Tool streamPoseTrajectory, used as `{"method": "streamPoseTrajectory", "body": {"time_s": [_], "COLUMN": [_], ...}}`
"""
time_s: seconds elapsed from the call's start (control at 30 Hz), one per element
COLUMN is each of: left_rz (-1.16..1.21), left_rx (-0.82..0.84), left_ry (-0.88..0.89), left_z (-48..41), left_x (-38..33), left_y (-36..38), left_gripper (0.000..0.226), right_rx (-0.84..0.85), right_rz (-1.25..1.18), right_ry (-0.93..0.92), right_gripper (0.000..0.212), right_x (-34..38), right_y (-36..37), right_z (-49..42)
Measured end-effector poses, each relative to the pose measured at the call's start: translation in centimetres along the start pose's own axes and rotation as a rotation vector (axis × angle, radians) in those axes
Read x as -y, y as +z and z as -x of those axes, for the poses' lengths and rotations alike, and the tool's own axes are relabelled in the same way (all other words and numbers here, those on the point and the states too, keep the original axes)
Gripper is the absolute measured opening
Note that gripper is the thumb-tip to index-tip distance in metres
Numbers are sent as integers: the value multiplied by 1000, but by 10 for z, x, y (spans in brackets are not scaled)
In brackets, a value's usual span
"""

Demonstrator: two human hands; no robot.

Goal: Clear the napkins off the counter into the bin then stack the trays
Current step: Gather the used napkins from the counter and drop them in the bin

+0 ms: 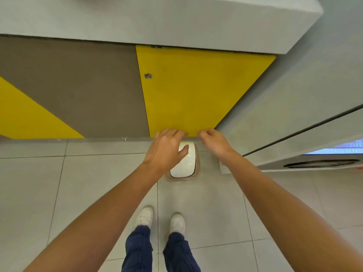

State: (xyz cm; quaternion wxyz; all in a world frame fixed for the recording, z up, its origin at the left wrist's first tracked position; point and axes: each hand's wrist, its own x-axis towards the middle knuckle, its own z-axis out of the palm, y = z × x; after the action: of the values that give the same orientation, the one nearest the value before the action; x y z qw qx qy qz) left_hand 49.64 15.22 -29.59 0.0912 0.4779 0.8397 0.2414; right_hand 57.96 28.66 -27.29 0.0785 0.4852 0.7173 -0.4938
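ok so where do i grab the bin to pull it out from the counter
Probably the bin by its beige rim at the near edge, from above: the white lid looks smooth and domed, and the far side faces the yellow panel.

left hand (167, 149) above white-lidded bin (185, 168)

White shoes (145, 215) stand on grey floor tiles (29, 193) before a yellow panel (196, 91).
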Motion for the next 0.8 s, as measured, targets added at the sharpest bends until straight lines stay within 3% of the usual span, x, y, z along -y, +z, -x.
{"method": "streamPoseTrajectory", "body": {"time_s": [0.37, 0.57, 0.8], "left_rz": [-68, -70, -83], "left_rx": [-247, -324, -451], "left_ry": [-14, -51, -54], "left_z": [6, -1, -7], "left_x": [-34, -11, 38], "left_y": [-151, -233, -322], "left_gripper": [40, 40, 40], "right_rx": [-96, -239, -270], "right_rz": [133, 52, 28], "right_ry": [-409, -533, -637], "right_gripper": [29, 22, 24], "right_x": [114, 195, 291], "right_y": [-40, -33, -2], "right_z": [78, 100, 121]}}
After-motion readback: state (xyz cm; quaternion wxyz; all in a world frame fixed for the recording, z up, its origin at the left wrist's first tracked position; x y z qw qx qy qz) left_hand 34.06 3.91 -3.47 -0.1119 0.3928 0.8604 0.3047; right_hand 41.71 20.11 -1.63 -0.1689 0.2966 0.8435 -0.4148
